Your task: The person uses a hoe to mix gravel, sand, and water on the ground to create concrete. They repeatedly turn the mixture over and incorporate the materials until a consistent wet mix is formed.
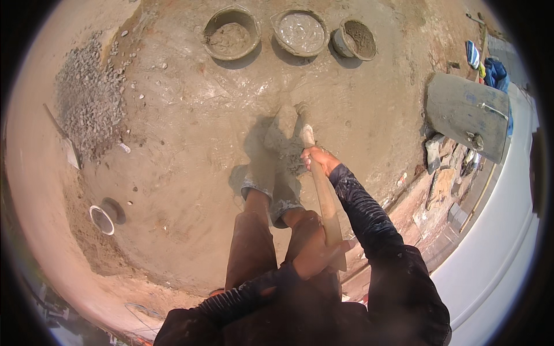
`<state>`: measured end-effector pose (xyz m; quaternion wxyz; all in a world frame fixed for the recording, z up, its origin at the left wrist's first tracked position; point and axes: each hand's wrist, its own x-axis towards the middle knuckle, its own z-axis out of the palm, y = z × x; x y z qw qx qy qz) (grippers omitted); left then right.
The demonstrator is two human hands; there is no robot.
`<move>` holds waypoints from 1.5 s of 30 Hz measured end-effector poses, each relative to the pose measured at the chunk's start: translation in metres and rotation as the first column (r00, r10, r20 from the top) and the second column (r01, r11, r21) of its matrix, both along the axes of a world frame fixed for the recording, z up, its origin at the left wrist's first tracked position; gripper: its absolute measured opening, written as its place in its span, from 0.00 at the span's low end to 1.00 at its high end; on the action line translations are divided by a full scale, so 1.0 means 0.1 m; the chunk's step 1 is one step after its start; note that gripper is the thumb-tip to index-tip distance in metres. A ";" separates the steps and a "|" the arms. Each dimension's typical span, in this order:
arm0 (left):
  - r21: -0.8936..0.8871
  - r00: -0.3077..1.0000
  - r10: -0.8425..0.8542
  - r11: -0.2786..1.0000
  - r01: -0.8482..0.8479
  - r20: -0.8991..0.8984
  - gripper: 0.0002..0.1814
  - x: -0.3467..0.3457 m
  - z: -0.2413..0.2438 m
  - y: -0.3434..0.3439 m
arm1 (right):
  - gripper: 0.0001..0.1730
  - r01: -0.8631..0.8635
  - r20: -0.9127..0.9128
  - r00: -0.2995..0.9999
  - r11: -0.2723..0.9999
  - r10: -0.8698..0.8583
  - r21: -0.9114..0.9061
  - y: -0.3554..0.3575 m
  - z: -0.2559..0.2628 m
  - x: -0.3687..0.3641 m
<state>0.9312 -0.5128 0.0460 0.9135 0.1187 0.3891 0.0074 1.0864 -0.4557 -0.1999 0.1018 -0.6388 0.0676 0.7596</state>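
Both my hands grip a long wooden tool handle (pixel 323 197), which slants down and away past my right leg. My right hand (pixel 319 159) closes round its upper part in the picture, and my left hand (pixel 318 257) holds the thick end near my waist. The tool's head lies in wet grey mortar (pixel 288 151) beyond my boots; its shape cannot be made out. Farther off stand a wide bucket of stiff mix (pixel 231 39), a basin of shiny wet slurry (pixel 301 32) and a smaller tilted bucket (pixel 355 39) with mix inside.
A gravel pile (pixel 88 95) lies at the left, with a shovel (pixel 69 149) beside it. An overturned white-rimmed bucket (pixel 103 218) is lower left. At the right are a grey drum (pixel 469 114), rubble (pixel 441 186) and a white vehicle or panel (pixel 489 242).
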 end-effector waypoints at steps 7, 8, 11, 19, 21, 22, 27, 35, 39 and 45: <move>0.266 0.974 0.227 0.940 -0.215 -0.015 0.24 -0.23 0.61 0.69 | 0.04 -0.037 0.003 0.999 0.991 0.037 0.128 1.22 0.81 -0.31; 0.357 0.976 0.214 0.916 -0.184 -0.045 0.25 -0.35 0.62 0.66 | 0.04 -0.013 0.054 0.999 0.989 0.005 0.146 1.33 0.92 -0.41; 0.470 0.972 0.004 0.876 0.109 -0.233 0.29 -0.98 0.47 0.37 | 0.05 0.008 0.108 0.993 0.931 -0.051 0.366 1.29 1.10 -0.83; 0.229 0.261 0.024 0.558 0.798 -0.965 0.15 -2.39 -2.25 -0.06 | 0.07 0.260 -0.054 0.962 0.835 -0.268 0.485 1.48 -0.36 -2.40; 0.201 0.193 0.072 0.540 0.818 -0.979 0.14 -2.65 -2.81 0.06 | 0.07 0.348 -0.133 0.936 0.796 -0.326 0.495 1.59 -0.61 -2.50; 0.183 0.174 0.069 0.539 0.822 -0.982 0.14 -2.71 -2.94 0.07 | 0.07 0.393 -0.167 0.919 0.781 -0.358 0.486 1.58 -0.63 -2.50; 0.222 0.249 0.006 0.472 0.853 -0.968 0.12 -2.62 -2.36 -0.05 | 0.07 0.568 -0.125 0.803 0.682 -0.583 0.462 1.06 -0.09 -2.12; 0.358 0.502 -0.298 0.425 0.831 -0.812 0.17 -1.05 -1.50 -0.22 | 0.04 0.515 0.351 0.687 0.767 -0.637 0.383 0.21 -0.26 -0.25; 0.437 0.570 -0.284 0.414 0.798 -0.771 0.20 -0.34 -2.30 -0.06 | 0.05 0.490 0.452 0.692 0.826 -0.563 0.278 0.08 -1.19 0.55; 0.297 0.511 -0.503 0.447 0.844 -0.697 0.20 -0.75 -2.28 -0.58 | 0.06 0.512 0.551 0.679 0.851 -0.485 0.118 -0.86 -1.45 0.07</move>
